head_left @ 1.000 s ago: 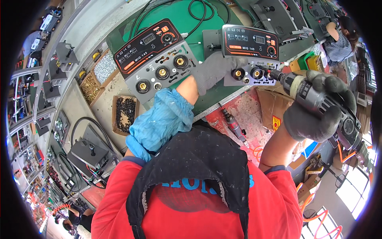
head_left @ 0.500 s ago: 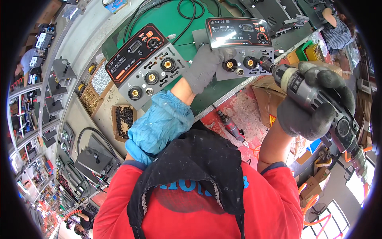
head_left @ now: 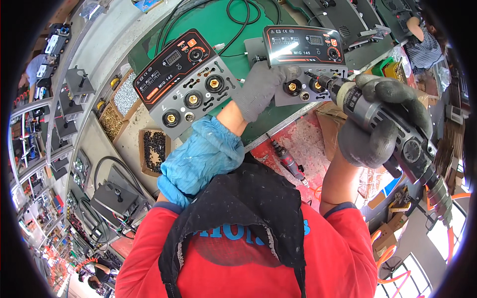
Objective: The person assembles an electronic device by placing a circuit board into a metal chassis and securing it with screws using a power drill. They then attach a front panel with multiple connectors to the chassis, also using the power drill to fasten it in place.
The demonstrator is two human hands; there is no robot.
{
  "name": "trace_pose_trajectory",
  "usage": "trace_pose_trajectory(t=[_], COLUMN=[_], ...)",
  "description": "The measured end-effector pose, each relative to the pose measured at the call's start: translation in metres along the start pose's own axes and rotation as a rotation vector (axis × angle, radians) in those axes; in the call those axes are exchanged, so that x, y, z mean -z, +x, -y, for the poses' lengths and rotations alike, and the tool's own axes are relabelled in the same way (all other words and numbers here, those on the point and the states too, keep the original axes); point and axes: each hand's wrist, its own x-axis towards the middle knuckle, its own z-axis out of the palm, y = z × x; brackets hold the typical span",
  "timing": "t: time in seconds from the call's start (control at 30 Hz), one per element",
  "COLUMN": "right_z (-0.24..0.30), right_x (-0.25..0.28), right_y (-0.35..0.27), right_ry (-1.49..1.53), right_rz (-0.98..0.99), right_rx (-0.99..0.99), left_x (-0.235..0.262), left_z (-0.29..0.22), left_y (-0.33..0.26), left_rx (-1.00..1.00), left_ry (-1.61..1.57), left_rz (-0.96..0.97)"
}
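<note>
My right hand (head_left: 382, 119), in a dark grey glove, is wrapped round a grey air screwdriver (head_left: 365, 108). The tool's tip meets the right control panel (head_left: 304, 53) just above its right-hand socket. That panel has a black, orange-edged face with a small display and a knob, over a grey plate with round brass-centred sockets. Gloved in grey too, my left hand (head_left: 264, 88) closes on the panel's left side, its fingertips on the plate beside the left socket. A similar control panel (head_left: 171, 74) lies to the left, untouched. What is under my left fingers is hidden.
A second screwdriver (head_left: 289, 161) is below the bench edge, over a red surface. Boxes of black screws (head_left: 147, 155), brass-coloured parts (head_left: 111, 123) and silver screws (head_left: 125, 98) stand left. Black cable (head_left: 238, 20) loops over the green mat (head_left: 203, 25). Another person (head_left: 422, 44) works far right.
The screwdriver tip has moved left and up on the right panel, from beside the right socket to above it. My left hand stays on the panel.
</note>
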Motion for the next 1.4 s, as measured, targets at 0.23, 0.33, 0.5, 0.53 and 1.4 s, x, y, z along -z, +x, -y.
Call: trace_pose_trajectory(t=[0.23, 0.33, 0.5, 0.53, 1.4], right_z=[0.005, 0.013, 0.012, 0.010, 0.005], right_x=[-0.014, -0.012, -0.018, -0.009, -0.009], right_y=[-0.009, -0.002, -0.001, -0.001, 0.001], right_ry=[-0.097, -0.209, -0.096, -0.032, -0.268], right_rz=[0.013, 0.113, 0.172, 0.243, 0.168], right_rx=[0.045, -0.011, -0.009, -0.015, -0.069], left_x=[-0.002, -0.001, 0.006, 0.008, 0.003], left_z=[0.000, 0.002, 0.013, 0.017, 0.015], left_y=[0.002, 0.003, 0.011, 0.013, 0.015], left_rx=[0.033, 0.000, 0.016, 0.000, -0.008], left_ry=[-0.060, -0.084, -0.118, -0.132, 0.068], left_rz=[-0.045, -0.036, -0.041, -0.033, -0.064])
